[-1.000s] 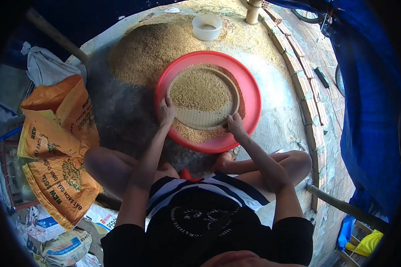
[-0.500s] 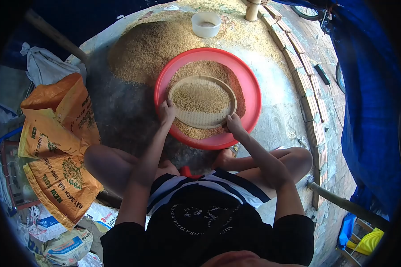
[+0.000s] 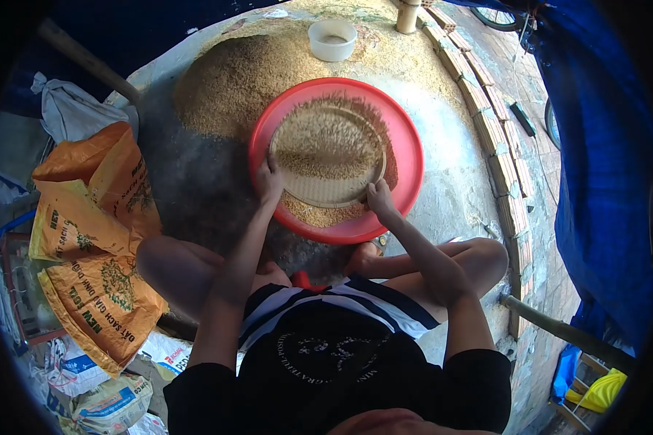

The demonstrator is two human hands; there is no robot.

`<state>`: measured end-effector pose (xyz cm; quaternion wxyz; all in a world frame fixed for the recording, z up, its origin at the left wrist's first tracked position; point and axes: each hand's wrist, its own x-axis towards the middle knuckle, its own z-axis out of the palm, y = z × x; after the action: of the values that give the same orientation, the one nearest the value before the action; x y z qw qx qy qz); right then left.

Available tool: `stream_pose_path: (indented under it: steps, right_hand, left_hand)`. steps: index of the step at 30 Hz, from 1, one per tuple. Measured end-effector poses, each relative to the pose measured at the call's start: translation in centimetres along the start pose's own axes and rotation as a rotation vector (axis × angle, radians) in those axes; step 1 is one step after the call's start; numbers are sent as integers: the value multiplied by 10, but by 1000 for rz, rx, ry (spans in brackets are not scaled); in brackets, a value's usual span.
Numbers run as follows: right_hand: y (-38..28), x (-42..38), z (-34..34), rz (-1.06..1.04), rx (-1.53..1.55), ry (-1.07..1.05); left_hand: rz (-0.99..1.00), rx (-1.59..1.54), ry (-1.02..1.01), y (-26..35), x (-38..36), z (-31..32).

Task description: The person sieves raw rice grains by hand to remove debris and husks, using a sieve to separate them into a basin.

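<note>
Between my hands is a round woven winnowing basket (image 3: pixel 319 192), held over a wide red basin (image 3: pixel 408 156). My left hand (image 3: pixel 270 180) is closed on the basket's left rim, and my right hand (image 3: pixel 379 197) grips its lower right rim. Grain (image 3: pixel 326 148) on the basket is smeared by motion, some of it lifted off toward the far rim. More grain (image 3: pixel 326 215) lies in the basin under the basket, partly hidden by it.
Behind the basin rises a heap of husks or grain (image 3: pixel 225 87), with a translucent tub (image 3: pixel 332 40) beside it. Orange sacks (image 3: pixel 98 246) stand at my left. A row of bricks (image 3: pixel 497 138) edges the floor at right, near a blue tarp (image 3: pixel 602 159).
The grain, lying settled on the basket before, is now tossed and blurred, spread toward the far rim. The basket has shifted slightly left and tilted, with both hands still on it.
</note>
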<state>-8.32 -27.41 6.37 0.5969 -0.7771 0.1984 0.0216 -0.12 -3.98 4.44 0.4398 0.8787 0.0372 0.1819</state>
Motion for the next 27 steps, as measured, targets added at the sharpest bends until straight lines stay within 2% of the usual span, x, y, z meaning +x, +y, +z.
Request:
stream_pose_path:
  steps: [2,4,6,7,8,9,10,11,12,14,16,18,20,21,23,25,27]
  right_hand:
    - [8,1,-3,265,12,-150]
    - [2,0,-3,274,-3,-151]
    - [-8,-3,-5,283,-20,-151]
    - [-15,-6,-6,165,6,-100]
    - [-23,-7,-7,43,33,-48]
    - [-30,-10,-9,33,32,-44]
    - [-35,-13,-11,-302,-28,57]
    - [-40,-14,-13,-636,-88,158]
    - [-47,-13,-14,-642,-91,158]
    - [-54,-12,-15,-397,96,59]
    - [-19,12,-8,-429,31,97]
    - [-5,17,-3,-470,-24,125]
    - [-3,6,-2,44,-2,-19]
    - [1,5,-3,45,-1,-25]
    - [9,6,-7,272,13,-220]
    - [-3,-1,-7,228,14,-148]
    - [-19,-8,-9,175,17,-71]
  left_hand:
    - [-218,173,-223,-17,-5,6]
    - [-232,168,-236,-9,-4,0]
    - [-130,142,-127,-3,0,-3]
    - [-128,141,-126,11,3,-13]
    - [-142,7,-119,37,8,-29]
    - [-153,-130,-110,56,13,-39]
    - [-146,-137,-104,66,18,-42]
    - [-48,-321,32,74,21,-43]
    - [50,-501,168,78,23,-43]
    - [25,-416,106,70,28,-41]
    - [-9,-323,43,58,25,-34]
    - [-136,-152,-97,40,19,-23]
    - [-169,-49,-91,14,6,-7]
    - [-195,42,-95,8,2,-4]
    - [-240,105,-161,-6,-2,1]
    - [-277,162,-234,3,0,-3]
    - [-41,38,-30,21,7,-13]
